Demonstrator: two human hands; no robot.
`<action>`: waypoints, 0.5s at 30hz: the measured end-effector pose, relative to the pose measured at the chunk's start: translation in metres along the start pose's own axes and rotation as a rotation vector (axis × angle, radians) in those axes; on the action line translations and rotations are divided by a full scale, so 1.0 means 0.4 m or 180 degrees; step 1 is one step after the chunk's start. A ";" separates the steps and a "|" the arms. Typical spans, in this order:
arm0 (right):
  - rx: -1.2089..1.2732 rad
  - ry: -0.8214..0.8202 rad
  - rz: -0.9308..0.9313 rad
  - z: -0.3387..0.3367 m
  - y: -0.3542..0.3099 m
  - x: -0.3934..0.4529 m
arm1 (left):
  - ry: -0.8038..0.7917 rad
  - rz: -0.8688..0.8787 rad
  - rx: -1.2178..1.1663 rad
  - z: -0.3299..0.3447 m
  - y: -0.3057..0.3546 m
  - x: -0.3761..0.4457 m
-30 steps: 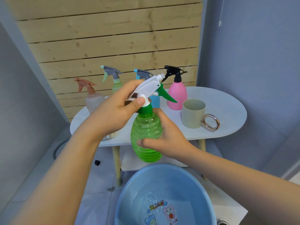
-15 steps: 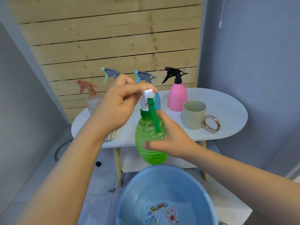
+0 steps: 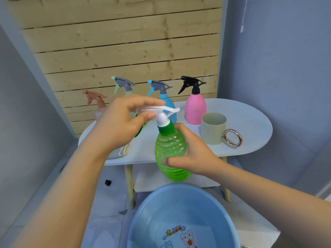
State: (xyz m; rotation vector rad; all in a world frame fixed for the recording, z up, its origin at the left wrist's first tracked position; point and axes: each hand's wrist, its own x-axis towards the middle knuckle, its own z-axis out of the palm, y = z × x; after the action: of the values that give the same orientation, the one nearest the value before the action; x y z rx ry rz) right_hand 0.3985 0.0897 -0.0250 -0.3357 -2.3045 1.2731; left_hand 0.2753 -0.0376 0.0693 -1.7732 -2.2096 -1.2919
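Four bottles are standing in a row along the far edge of the worktop (image 3: 250, 122), from the leftmost bottle (image 3: 100, 111) to the rightmost bottle (image 3: 195, 110). The cup (image 3: 213, 129) is sitting just right of that one, nearer. The held bottle (image 3: 170, 151) is hanging before the near edge, above the basin (image 3: 143, 221) on the floor (image 3: 107, 203).

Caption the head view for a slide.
Left hand grips the white spray head; right hand holds the green bottle.
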 end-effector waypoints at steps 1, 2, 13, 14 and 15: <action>-0.0011 0.0026 0.0006 0.001 0.000 0.000 | 0.0064 0.0125 0.0236 0.001 0.000 0.001; -0.0022 0.0052 0.0011 0.004 0.000 0.000 | 0.0145 0.0249 0.0446 0.005 -0.001 0.002; 0.0307 0.0447 -0.0006 0.021 -0.003 0.012 | 0.0425 -0.0253 -0.0435 0.076 0.054 0.002; 0.0319 0.0458 -0.0026 0.021 -0.004 0.014 | 0.0400 -0.0244 -0.0470 0.081 0.054 0.001; 0.0337 0.0466 -0.0034 0.020 -0.005 0.014 | 0.0372 -0.0255 -0.0580 0.085 0.054 0.002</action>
State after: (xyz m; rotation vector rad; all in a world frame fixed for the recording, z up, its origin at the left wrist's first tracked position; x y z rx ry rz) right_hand 0.3896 0.0850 -0.0254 -0.3669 -2.1055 1.3145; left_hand 0.3079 -0.0163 0.0597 -1.6298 -2.1830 -1.6168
